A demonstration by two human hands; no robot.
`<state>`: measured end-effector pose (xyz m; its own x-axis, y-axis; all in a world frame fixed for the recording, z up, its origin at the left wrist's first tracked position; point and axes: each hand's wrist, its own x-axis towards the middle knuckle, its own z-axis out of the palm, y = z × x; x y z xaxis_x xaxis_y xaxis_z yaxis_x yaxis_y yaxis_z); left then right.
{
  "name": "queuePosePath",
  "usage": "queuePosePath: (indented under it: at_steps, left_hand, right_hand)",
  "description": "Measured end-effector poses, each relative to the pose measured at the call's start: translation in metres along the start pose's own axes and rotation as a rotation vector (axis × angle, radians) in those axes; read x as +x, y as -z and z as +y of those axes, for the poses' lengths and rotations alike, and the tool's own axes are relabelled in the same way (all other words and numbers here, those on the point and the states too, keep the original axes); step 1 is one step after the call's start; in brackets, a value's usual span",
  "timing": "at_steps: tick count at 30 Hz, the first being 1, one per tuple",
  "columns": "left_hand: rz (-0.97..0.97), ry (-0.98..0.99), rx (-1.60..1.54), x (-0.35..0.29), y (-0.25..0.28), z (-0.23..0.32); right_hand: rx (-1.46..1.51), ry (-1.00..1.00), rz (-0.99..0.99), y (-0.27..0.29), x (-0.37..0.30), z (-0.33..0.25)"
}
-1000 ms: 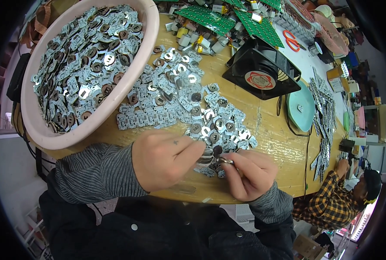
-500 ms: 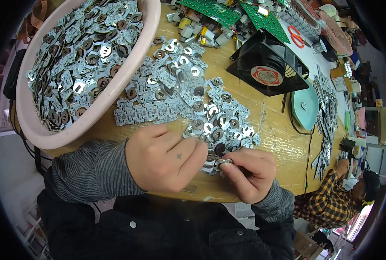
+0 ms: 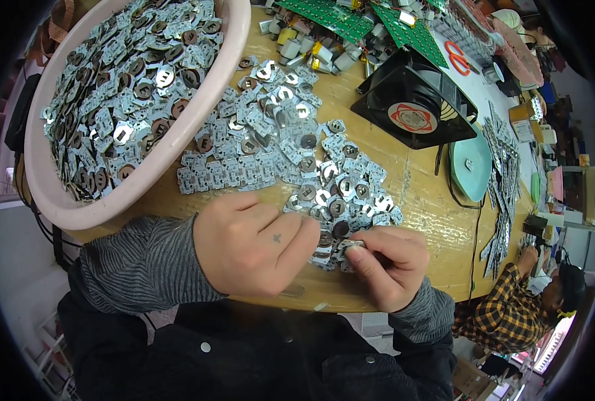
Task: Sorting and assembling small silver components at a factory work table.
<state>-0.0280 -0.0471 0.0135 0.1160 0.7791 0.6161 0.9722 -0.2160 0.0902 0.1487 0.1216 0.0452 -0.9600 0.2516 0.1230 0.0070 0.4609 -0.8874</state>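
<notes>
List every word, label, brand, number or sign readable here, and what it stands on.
No text here reads clearly enough to quote.
Black fan: round red-and-white label; its lettering is too small to read.
Round discs in the pink basin: dark marks, too small to tell whether letters.
Box at right: white label, any print too small and blurred.

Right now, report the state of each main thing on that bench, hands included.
Left hand: curled; fingertips hidden
Right hand: pinching a small part
Pink tub: heaped with small boards
Loose boards: piled, overlapping
Turquoise dish: holding one small piece
Black fan: on the table; spinning or not, cannot tell
Red-handled scissors: lying down; blades unclear
Green circuit boards: lying among components
Silvery strips: loosely heaped
</notes>
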Motion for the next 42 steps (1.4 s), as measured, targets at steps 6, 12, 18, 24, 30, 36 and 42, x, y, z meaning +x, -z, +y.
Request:
queuePosePath:
  at_steps: [6, 12, 18, 24, 30, 36, 42]
  left_hand:
    - [-0.011, -0.004, 0.007, 0.001, 0.000, 0.001]
    - [-0.150, 0.055, -0.063, 0.001, 0.008, 0.006]
    - [-0.104, -0.025, -0.025, -0.001, 0.000, 0.001]
    - [-0.135, -0.048, -0.072, 0.002, 0.008, 0.003]
    - [-0.167, -0.037, -0.063, 0.003, 0.012, 0.003]
    - [-0.149, -0.035, -0.056, 0.003, 0.009, 0.004]
    - [-0.158, -0.074, -0.118, -0.007, 0.003, 0.024]
  right_hand:
    - [-0.001, -0.014, -0.043, 0.000, 0.000, 0.001]
    - [-0.031, -0.033, -0.040, 0.001, 0.002, -0.003]
    - [-0.048, -0.038, -0.045, -0.001, 0.003, -0.001]
    - [-0.013, -0.054, -0.019, -0.002, 0.001, -0.003]
    - [-0.012, -0.090, -0.005, -0.004, -0.002, -0.003]
    - [-0.057, 0.013, 0.031, -0.004, -0.004, 0.000]
    - [0.006, -0.168, 0.103, -0.002, -0.002, -0.006]
